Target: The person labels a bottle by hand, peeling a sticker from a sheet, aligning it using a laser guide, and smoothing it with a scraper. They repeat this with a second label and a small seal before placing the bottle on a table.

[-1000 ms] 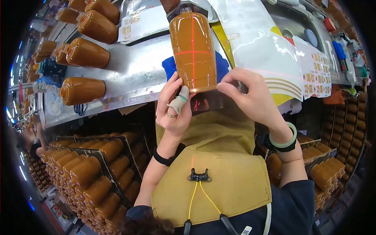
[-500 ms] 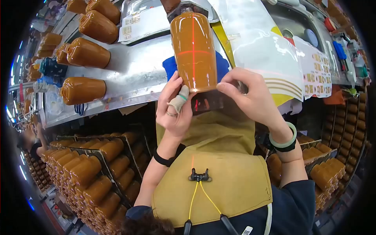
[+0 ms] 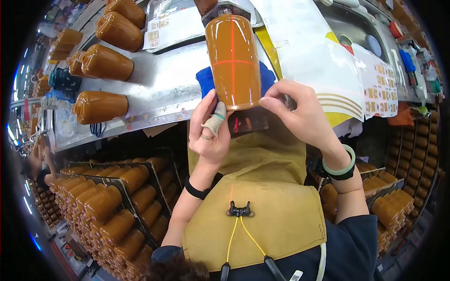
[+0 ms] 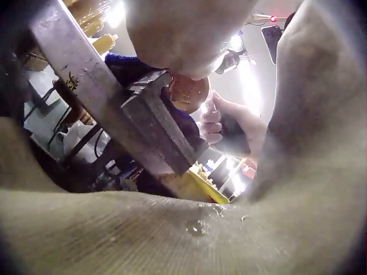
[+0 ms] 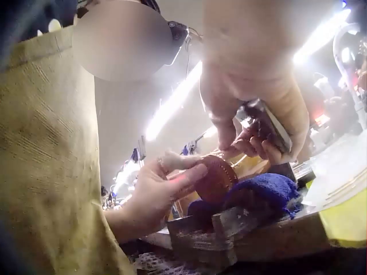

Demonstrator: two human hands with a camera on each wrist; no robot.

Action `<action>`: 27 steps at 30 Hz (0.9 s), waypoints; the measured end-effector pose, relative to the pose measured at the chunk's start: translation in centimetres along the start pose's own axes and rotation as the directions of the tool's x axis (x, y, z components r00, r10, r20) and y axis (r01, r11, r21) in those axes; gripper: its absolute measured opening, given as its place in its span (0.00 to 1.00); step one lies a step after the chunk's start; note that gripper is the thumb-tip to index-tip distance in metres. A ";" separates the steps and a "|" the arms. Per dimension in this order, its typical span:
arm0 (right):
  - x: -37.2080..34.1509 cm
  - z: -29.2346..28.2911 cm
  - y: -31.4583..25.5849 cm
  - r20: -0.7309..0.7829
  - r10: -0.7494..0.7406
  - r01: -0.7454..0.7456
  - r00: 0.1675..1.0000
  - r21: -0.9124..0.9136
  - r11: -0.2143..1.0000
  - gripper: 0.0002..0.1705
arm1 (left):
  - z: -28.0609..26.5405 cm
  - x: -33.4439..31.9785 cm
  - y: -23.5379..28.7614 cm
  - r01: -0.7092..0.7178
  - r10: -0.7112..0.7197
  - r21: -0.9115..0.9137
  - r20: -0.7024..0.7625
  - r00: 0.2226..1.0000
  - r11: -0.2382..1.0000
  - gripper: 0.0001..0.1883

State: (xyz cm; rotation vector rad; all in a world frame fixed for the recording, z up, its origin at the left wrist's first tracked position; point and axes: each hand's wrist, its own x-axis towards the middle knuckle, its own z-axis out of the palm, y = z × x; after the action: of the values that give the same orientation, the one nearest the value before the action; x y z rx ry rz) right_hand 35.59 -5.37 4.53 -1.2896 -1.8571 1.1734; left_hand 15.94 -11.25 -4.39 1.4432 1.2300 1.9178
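Note:
A glossy amber-brown bottle (image 3: 233, 63) lies with its neck in a dark holder (image 3: 225, 11) and its base toward the person. A red light cross falls on its side, and a blue cloth (image 3: 205, 80) is under it. My left hand (image 3: 209, 129), one finger wrapped in a pale cover, holds the base at its left; in the right wrist view its thumb rests on the base (image 5: 217, 179). At the base's right edge are the thumb and index fingertip of my right hand (image 3: 300, 112). Its other fingers curl round a small dark metallic tool (image 5: 265, 125).
More brown bottles (image 3: 107, 62) stand on the metal table (image 3: 161, 75) at left. Glossy white sheets (image 3: 318, 65) and a printed decal sheet (image 3: 378, 86) lie at right. Stacked bottles (image 3: 101, 201) fill racks below on both sides. Another person (image 3: 37, 164) is at far left.
Both hands keep nearly the same pose at the bottle's base. A faint line across the bottle's lower body in the earlier frames no longer shows. The view has shifted slightly.

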 end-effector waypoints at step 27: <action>0.4 -0.1 0.7 -0.066 0.079 -0.078 0.995 0.017 0.997 0.12 | 0.3 1.4 -0.3 -0.424 0.386 0.347 0.177 0.906 0.837 0.19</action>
State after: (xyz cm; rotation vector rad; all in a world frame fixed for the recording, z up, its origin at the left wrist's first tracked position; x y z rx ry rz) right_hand 35.80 -4.90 3.89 -1.3880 -1.7622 1.1674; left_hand 15.65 -9.93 -3.89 2.1254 1.3873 1.8985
